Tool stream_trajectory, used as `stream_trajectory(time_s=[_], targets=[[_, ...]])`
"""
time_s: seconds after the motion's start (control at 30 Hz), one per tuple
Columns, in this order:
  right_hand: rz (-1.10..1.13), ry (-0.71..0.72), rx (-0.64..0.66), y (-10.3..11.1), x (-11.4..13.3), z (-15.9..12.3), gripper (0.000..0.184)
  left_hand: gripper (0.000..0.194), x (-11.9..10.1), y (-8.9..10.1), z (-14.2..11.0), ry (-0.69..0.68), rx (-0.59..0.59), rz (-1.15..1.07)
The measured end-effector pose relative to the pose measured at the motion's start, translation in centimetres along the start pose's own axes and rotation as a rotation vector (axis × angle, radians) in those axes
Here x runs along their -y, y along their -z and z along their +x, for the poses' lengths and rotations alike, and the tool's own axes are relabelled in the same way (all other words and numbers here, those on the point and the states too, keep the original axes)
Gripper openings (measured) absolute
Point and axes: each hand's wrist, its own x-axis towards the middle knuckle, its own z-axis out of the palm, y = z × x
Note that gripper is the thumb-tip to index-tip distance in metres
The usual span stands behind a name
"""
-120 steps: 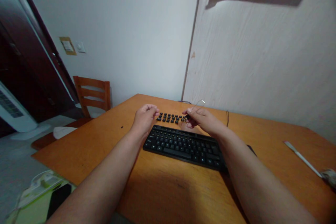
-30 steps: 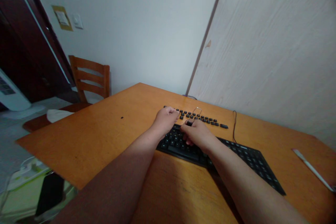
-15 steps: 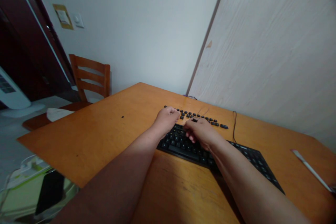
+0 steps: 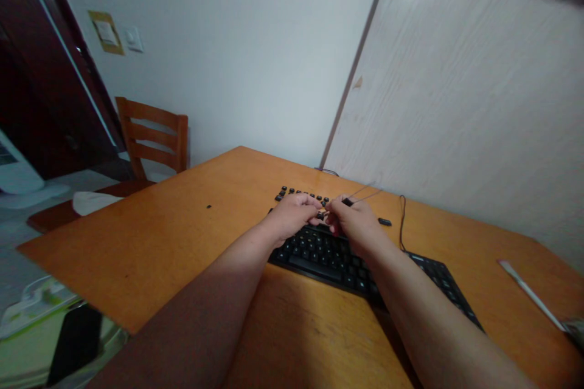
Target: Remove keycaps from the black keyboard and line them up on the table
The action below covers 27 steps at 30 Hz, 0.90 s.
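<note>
The black keyboard [image 4: 314,255] lies on the wooden table below both hands. Over its back edge, my left hand [image 4: 294,216] is closed in a pinch at a small dark keycap [image 4: 320,215]. My right hand [image 4: 353,222] is closed around a keycap puller, whose black handle [image 4: 347,201] shows above the fingers and whose thin wires [image 4: 368,189] point away to the back right. The fingertips of both hands nearly meet at the keycap. Behind them, loose black keycaps [image 4: 284,188] stand in rows, partly hidden by the hands.
A long keycap [image 4: 384,222] lies right of the hands, near the keyboard cable [image 4: 402,225]. One small black piece [image 4: 208,206] sits alone on the table's left. A white-handled brush [image 4: 531,292] lies at the right. A wooden chair [image 4: 152,134] stands beyond the left edge.
My hands have come together, the left moving right toward the right hand's fingertips. The right hand has lifted off the keys, and the puller's wires now point farther right. The view has shifted slightly.
</note>
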Motion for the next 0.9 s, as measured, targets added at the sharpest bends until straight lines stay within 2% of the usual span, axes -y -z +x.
stream_trajectory(time_s=[0.13,0.37,0.47,0.6,0.7,0.77,0.9], targets=[[0.003,0.022,-0.035,-0.3,0.2,-0.3,0.014,0.018,0.1,0.0,0.1,0.049,0.025,-0.075],[0.050,0.066,-0.010,-0.9,0.6,-0.7,0.014,0.026,0.4,0.1,0.3,0.033,0.009,-0.117],[0.038,0.117,-0.033,-0.6,0.3,-0.4,0.019,0.029,0.4,0.1,0.3,0.043,0.013,-0.125],[-0.203,0.276,-0.149,0.3,-0.4,0.3,0.037,0.030,0.5,0.3,0.4,0.046,0.008,-0.115],[-0.470,0.419,-0.243,1.0,-0.6,0.7,0.041,0.031,0.6,0.4,0.5,0.035,-0.002,-0.126],[-0.561,0.459,-0.184,1.2,-0.6,0.8,0.038,0.031,0.5,0.4,0.5,0.027,-0.009,-0.121],[-0.585,0.500,0.025,1.2,-0.8,0.7,0.028,0.030,0.3,0.4,0.3,0.011,-0.012,-0.120]])
